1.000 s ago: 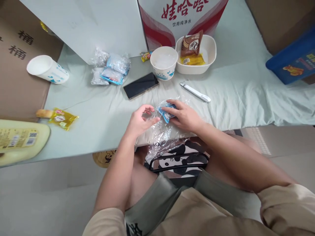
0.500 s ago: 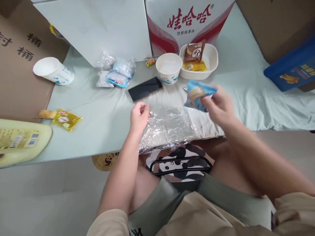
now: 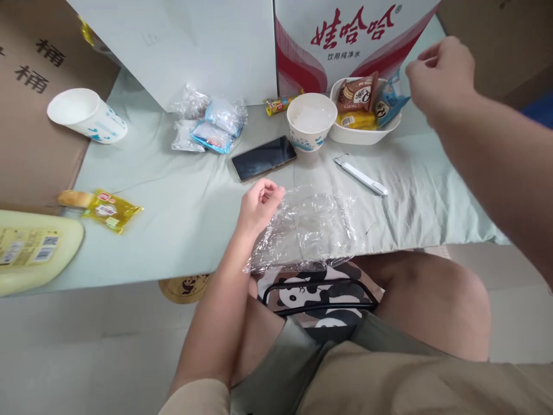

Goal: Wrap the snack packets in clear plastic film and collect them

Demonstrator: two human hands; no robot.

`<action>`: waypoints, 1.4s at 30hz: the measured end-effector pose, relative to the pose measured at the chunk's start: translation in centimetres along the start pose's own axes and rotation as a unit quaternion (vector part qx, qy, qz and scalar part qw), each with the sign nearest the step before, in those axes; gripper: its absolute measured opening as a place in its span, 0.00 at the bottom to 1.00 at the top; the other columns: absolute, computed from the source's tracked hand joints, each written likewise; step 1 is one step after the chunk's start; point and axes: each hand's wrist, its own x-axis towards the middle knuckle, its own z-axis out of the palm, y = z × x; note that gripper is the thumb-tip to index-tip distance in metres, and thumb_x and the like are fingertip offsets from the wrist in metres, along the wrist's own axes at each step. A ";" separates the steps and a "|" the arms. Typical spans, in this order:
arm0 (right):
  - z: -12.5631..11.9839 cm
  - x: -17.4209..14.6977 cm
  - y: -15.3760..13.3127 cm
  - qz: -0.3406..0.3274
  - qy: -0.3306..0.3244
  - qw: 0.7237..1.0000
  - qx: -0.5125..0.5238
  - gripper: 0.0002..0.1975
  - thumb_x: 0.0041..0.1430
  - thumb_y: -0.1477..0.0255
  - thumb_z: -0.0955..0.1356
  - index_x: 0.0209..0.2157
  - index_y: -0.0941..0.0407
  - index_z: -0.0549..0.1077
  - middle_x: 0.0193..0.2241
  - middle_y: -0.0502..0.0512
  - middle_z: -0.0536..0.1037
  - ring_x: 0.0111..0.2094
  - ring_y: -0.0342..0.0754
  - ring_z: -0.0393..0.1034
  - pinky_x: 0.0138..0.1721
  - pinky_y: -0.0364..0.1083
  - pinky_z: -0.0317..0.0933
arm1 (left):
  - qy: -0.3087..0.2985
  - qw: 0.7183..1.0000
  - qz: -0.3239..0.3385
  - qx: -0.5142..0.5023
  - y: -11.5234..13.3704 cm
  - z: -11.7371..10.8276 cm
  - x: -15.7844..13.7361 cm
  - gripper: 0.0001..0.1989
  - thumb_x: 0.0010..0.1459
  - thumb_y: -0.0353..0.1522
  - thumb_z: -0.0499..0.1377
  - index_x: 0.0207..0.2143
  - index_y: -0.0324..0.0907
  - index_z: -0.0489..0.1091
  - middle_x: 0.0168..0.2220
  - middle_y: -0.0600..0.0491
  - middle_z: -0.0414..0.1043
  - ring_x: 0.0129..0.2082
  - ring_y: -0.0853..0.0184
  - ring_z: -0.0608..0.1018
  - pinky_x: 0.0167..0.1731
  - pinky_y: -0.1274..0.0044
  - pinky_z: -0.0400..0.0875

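My left hand [image 3: 259, 208] is closed in a pinch at the left edge of a clear plastic wrapper [image 3: 313, 227] lying at the table's front edge. My right hand [image 3: 444, 72] is raised at the right of a white bowl [image 3: 365, 136], with its fingers loosely curled and nothing visible in them. Close by those fingers, a blue snack packet [image 3: 390, 104] leans in the bowl, beside a brown snack packet [image 3: 358, 93] and a yellow packet [image 3: 358, 120]. A paper cup [image 3: 307, 138] with whitish contents stands left of the bowl.
A phone [image 3: 264, 158] and a white pen-like cutter [image 3: 362, 176] lie on the cloth. Several clear and blue packets [image 3: 211, 127], a tilted paper cup [image 3: 93, 118], a yellow wrapper with bread [image 3: 113, 210] and a pale yellow bottle [image 3: 38, 251] are leftward. White boxes [image 3: 177, 46] stand behind.
My right hand has moved up and right, and the blue snack packet it held is now in the bowl. The white cutter has come into full view. My left hand stays by the wrapper.
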 end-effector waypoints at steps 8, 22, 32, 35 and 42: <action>0.4 -21.6 -8.8 -0.297 -0.211 0.924 0.113 0.10 0.65 0.77 0.66 0.43 0.54 0.78 0.37 0.55 0.82 0.37 0.50 0.78 0.39 0.50 0.74 | -0.069 0.990 0.057 0.107 -0.6 -0.4 -1.3 0.07 0.58 0.32 0.62 0.39 0.43 0.75 0.36 0.52 0.80 0.33 0.69 0.77 0.37 0.74 0.71; 1.4 -25.0 -9.5 -0.312 -0.353 0.880 -0.061 0.35 0.59 0.75 0.70 0.68 0.49 0.65 0.72 0.61 0.60 0.70 0.67 0.55 0.62 0.64 0.60 | -0.114 0.985 0.020 0.127 -0.1 -1.4 -1.4 0.26 0.47 0.36 0.71 0.51 0.44 0.75 0.42 0.50 0.82 0.40 0.65 0.80 0.44 0.72 0.74; 0.2 -24.9 -9.2 -0.314 -0.469 0.824 -0.045 0.48 0.53 0.66 0.74 0.74 0.43 0.56 0.77 0.57 0.39 0.74 0.81 0.36 0.67 0.76 0.42 | 0.061 0.996 -0.060 -0.008 -0.4 -1.0 0.4 0.09 0.62 0.37 0.61 0.31 0.43 0.72 0.21 0.56 0.70 0.15 0.76 0.63 0.17 0.80 0.59; 0.5 -25.1 -8.9 -0.318 -0.461 0.828 -0.040 0.47 0.55 0.64 0.73 0.74 0.44 0.55 0.77 0.58 0.39 0.74 0.81 0.36 0.67 0.77 0.44 | 0.117 0.989 -0.065 -0.063 0.0 -1.0 0.4 0.08 0.62 0.39 0.62 0.42 0.47 0.70 0.27 0.55 0.74 0.21 0.74 0.72 0.21 0.81 0.65; 1.2 -25.3 -8.1 -0.268 -0.417 0.867 -0.056 0.43 0.66 0.58 0.68 0.75 0.47 0.47 0.77 0.63 0.42 0.75 0.71 0.43 0.69 0.71 0.48 | 0.056 0.994 -0.085 -0.048 -0.1 -0.5 -0.7 0.22 0.58 0.34 0.64 0.54 0.51 0.64 0.41 0.53 0.78 0.23 0.73 0.75 0.18 0.81 0.63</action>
